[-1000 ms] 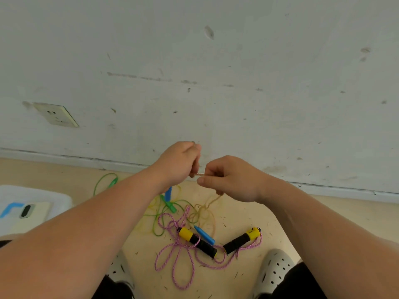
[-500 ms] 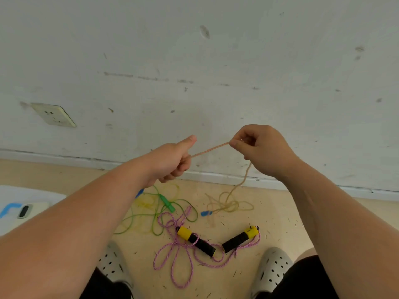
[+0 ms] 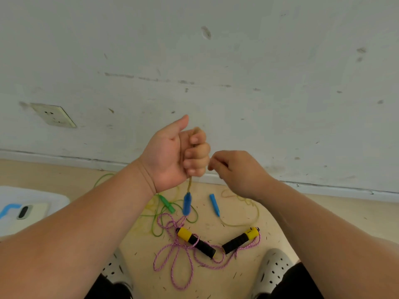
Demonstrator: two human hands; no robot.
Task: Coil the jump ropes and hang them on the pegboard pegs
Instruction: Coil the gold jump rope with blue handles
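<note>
Fisted left hand (image 3: 172,157) beside curled right hand (image 3: 237,171)

left hand (image 3: 172,156) gripping tan rope (image 3: 190,182), blue handle (image 3: 187,204) dangling

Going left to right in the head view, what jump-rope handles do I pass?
Green handle → dangling blue handle, on the rope the left hand grips → lying blue handle → right yellow-black handle. The left yellow-black handle overlaps the blue ones, so I skip it.

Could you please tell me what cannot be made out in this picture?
Head view:
Tan rope inside left hand: curled fingers hide its loops.
Right hand: its own fingers hide whether it pinches the rope.
Pegboard: outside the frame.
Green rope: left forearm covers part.
</note>
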